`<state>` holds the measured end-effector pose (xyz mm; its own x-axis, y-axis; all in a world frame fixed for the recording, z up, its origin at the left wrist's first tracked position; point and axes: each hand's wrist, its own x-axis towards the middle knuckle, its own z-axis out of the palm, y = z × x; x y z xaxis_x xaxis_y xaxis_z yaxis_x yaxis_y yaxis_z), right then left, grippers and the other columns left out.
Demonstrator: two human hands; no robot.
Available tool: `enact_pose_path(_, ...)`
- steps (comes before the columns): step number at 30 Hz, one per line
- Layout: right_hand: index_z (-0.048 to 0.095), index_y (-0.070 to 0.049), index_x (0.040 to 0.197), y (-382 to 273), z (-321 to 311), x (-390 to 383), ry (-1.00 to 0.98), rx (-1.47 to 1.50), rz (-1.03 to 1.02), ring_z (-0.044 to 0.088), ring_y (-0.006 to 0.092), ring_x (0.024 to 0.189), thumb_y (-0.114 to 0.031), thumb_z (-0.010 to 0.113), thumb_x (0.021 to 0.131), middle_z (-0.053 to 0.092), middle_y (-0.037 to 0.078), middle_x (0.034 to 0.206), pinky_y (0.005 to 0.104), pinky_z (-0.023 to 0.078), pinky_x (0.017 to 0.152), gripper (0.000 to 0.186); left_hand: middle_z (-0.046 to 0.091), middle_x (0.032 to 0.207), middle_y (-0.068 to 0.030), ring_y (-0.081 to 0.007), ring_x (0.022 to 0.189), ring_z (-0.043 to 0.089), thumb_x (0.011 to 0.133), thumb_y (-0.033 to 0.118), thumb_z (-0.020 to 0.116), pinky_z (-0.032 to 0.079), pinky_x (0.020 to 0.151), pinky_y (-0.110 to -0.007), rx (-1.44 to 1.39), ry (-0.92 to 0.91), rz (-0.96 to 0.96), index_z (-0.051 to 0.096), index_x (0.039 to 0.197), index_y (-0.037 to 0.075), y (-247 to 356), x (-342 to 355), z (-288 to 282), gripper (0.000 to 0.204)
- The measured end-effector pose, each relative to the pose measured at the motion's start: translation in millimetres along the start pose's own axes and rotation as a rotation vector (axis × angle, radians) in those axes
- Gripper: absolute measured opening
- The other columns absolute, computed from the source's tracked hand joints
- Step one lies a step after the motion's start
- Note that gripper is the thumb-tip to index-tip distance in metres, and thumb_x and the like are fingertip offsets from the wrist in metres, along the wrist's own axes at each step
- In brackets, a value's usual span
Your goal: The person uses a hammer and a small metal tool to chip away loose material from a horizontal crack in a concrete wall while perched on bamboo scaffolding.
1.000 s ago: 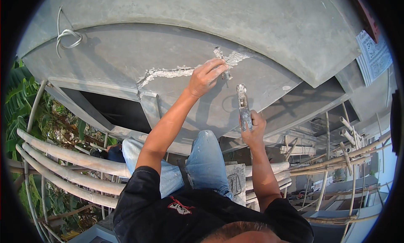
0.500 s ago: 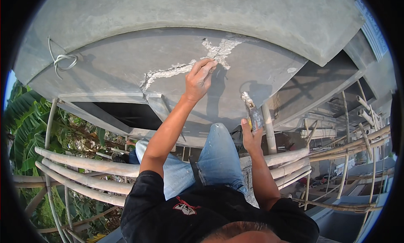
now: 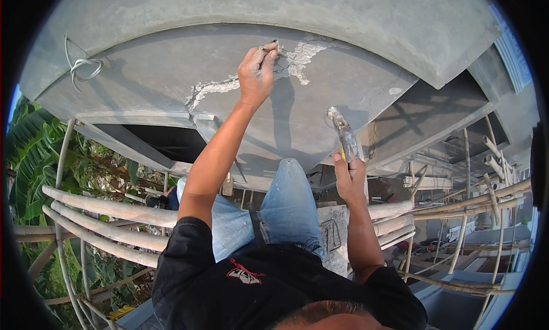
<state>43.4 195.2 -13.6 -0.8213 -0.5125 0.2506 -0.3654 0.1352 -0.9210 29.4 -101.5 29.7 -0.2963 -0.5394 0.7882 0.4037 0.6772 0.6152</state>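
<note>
Raised against the grey wall [image 3: 337,61], my left hand [image 3: 256,78] is closed in a pinch. A small, thin, dark-tipped object shows at its fingertips, too small to name. Just right of and behind those fingers runs a rough, whitish chipped crack [image 3: 298,58], which branches at the upper right and stretches down to the left. Lower on the right, my right hand [image 3: 350,178] is wrapped round a worn, mortar-crusted hand tool [image 3: 344,133] with a bit of yellow near the grip. The tool points up, in front of the wall; whether it touches cannot be told.
A looped pale cable [image 3: 86,70] sticks out of the wall at upper left. Below is a dark opening [image 3: 163,141] with a ledge. Bamboo rails [image 3: 108,207] cross at left, with more bamboo poles [image 3: 480,198] at right. Banana leaves [image 3: 31,136] grow beyond.
My left hand has moved left and up along the crack, and the small object now shows at its fingertips. The tool in my right hand has risen slightly.
</note>
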Motion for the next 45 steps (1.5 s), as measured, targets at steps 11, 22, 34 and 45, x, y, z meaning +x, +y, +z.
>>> enact_pose_path(11, 0.061, 0.000, 0.103, -114.5, -6.6, 63.9, -0.096, -0.605, -0.549, 0.050, 0.0183, 0.055, -0.030, 0.051, 0.102, 0.053, 0.011, 0.065, 0.0327, 0.043, 0.056, 0.032, 0.068, 0.091, -0.0109, -0.0242, 0.076, 0.067, 0.088, 0.005, 0.066, 0.053, 0.067, -0.033, -0.057, 0.012, 0.082, 0.071, 0.098, 0.002, -0.3, -1.5, -3.8, 0.012)
enact_pose_path(22, 0.045, -0.001, 0.083, -175.0, 30.0, 104.4, -0.172, -0.928, -0.760, 0.054, 0.0406, 0.054, -0.021, 0.058, 0.097, 0.054, 0.019, 0.063, 0.0456, 0.040, 0.050, 0.027, 0.067, 0.090, -0.0100, -0.0304, 0.080, 0.066, 0.086, 0.007, 0.068, 0.053, 0.069, -0.037, -0.103, -0.031, 0.180, 0.070, 0.094, 0.003, -11.9, 4.6, -2.1, 0.010)
enact_pose_path(34, 0.045, -0.002, 0.085, -189.8, 44.1, 117.9, -0.269, -1.301, -0.634, 0.057, 0.0386, 0.053, -0.020, 0.059, 0.095, 0.056, 0.017, 0.061, 0.0451, 0.043, 0.048, 0.025, 0.068, 0.091, -0.0108, -0.0301, 0.078, 0.065, 0.084, 0.002, 0.066, 0.053, 0.069, -0.037, -0.167, -0.010, 0.184, 0.070, 0.093, 0.002, -27.2, 3.2, -2.1, 0.009)
enact_pose_path(45, 0.047, -0.001, 0.087, -189.4, 38.4, 114.6, -0.219, -0.994, -0.899, 0.059, 0.0384, 0.055, -0.025, 0.057, 0.097, 0.059, 0.018, 0.062, 0.0453, 0.046, 0.050, 0.028, 0.068, 0.088, -0.0128, -0.0303, 0.078, 0.065, 0.082, -0.004, 0.066, 0.052, 0.068, -0.036, -0.218, 0.052, 0.153, 0.069, 0.091, 0.000, -18.4, -3.8, -0.4, 0.011)
